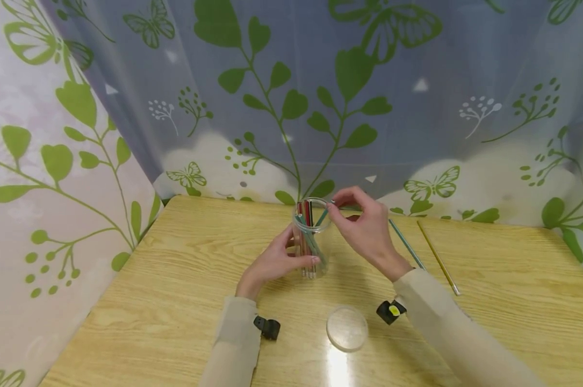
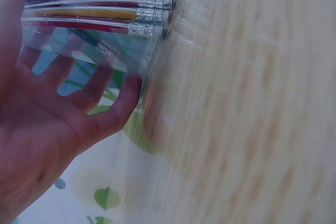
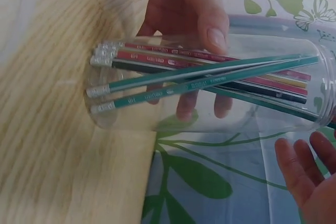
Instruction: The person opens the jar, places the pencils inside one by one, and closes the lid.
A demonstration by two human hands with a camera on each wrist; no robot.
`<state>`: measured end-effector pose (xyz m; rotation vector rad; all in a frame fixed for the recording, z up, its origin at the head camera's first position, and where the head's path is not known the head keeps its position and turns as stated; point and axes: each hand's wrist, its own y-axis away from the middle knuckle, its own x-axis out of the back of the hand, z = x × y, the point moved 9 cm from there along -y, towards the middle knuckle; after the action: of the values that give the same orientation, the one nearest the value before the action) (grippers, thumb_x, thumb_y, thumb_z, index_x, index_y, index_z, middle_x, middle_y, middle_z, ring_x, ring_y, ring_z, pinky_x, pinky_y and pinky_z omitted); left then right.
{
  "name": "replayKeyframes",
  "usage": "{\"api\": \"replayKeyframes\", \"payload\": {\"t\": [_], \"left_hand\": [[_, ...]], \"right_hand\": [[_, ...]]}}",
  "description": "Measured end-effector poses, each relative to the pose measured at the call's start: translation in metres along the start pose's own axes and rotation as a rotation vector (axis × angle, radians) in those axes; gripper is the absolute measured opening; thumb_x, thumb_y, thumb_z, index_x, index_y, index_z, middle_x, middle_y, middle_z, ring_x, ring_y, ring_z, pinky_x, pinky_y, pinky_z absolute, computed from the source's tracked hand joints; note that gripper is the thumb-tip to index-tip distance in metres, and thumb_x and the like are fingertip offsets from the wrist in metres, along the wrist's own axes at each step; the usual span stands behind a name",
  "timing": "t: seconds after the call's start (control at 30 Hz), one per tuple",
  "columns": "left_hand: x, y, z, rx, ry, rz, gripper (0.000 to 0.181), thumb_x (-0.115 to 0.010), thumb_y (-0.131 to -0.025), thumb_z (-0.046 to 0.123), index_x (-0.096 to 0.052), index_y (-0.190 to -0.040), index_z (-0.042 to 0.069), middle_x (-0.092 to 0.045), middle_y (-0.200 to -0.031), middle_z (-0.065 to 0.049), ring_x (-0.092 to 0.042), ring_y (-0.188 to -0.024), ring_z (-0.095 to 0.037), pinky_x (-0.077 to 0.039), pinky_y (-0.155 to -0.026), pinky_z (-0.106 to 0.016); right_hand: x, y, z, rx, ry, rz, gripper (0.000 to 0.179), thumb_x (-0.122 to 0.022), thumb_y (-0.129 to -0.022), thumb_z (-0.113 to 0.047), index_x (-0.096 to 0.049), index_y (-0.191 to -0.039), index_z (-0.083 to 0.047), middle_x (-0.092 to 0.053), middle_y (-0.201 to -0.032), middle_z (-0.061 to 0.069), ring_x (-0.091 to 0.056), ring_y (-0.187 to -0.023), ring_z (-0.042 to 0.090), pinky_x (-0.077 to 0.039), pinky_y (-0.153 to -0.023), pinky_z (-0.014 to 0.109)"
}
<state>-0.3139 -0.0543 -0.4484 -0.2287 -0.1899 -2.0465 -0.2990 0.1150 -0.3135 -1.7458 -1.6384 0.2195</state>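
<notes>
Left hand (image 1: 272,262): fingers and thumb curled round the lower half of the clear jar (image 1: 311,239), thumb on the near side, fingers behind. Left wrist view confirms it, the fingers showing through the plastic wall. Jar stands upright on the counter (image 1: 175,279), mid-counter towards the back edge.

Right hand (image 1: 366,226): at the jar's rim, thumb and forefinger pinched on the top end of a green pencil (image 1: 322,216) that leans out of the mouth. Other fingers loosely curled above.

Inside the jar: a bundle of pencils (image 3: 210,74), green, red, black and yellow, eraser ends down against the base.

Round clear lid (image 1: 347,328) lies flat on the counter near the person, between the two sleeves, well apart from the jar.

Right of the right hand, two more pencils lie loose on the counter: a green one (image 1: 407,244) partly under the wrist, a yellow one (image 1: 438,257) beside it.

Leaf-and-butterfly curtain (image 1: 291,97) hangs behind the counter.
</notes>
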Motion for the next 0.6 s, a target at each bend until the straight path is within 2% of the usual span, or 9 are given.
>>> {"api": "replayKeyframes", "payload": {"t": [0.13,0.23,0.37,0.6], "left_hand": [[0.000,0.000,0.000,-0.004,-0.002,-0.004,0.087,-0.083,-0.088,0.029,-0.031,-0.155,0.049,-0.054,-0.145,-0.004,-0.049,-0.140,-0.029,-0.046,-0.111,-0.054],[0.000,-0.001,-0.001,-0.010,-0.001,-0.008,0.088,-0.083,-0.088,0.030,-0.031,-0.157,0.045,-0.053,-0.147,-0.007,-0.048,-0.140,-0.030,-0.046,-0.112,-0.054],[0.000,-0.002,-0.002,0.000,0.003,-0.007,0.088,-0.083,-0.088,0.029,-0.030,-0.157,0.045,-0.054,-0.144,-0.004,-0.048,-0.140,-0.030,-0.046,-0.112,-0.054],[0.001,0.000,-0.002,0.021,0.004,0.007,0.085,-0.084,-0.087,0.031,-0.034,-0.153,0.049,-0.054,-0.145,0.000,-0.049,-0.140,-0.031,-0.047,-0.110,-0.056]], "right_hand": [[-0.004,0.001,0.007,-0.062,-0.017,-0.029,0.005,-0.071,-0.096,-0.012,-0.072,-0.098,-0.008,-0.073,-0.092,0.007,-0.069,-0.086,0.015,-0.059,-0.063,0.022],[-0.007,0.002,0.010,-0.100,-0.045,-0.056,0.006,-0.069,-0.097,-0.014,-0.072,-0.097,-0.009,-0.072,-0.091,0.008,-0.069,-0.082,0.016,-0.060,-0.062,0.024],[-0.009,0.002,0.013,-0.159,-0.072,-0.096,0.008,-0.068,-0.098,-0.014,-0.071,-0.100,-0.007,-0.072,-0.095,0.011,-0.069,-0.083,0.018,-0.063,-0.065,0.029],[-0.012,0.005,0.028,-0.395,-0.222,-0.172,0.018,-0.065,-0.100,-0.018,-0.066,-0.112,-0.004,-0.067,-0.106,0.013,-0.068,-0.087,0.010,-0.065,-0.072,0.036]]}}
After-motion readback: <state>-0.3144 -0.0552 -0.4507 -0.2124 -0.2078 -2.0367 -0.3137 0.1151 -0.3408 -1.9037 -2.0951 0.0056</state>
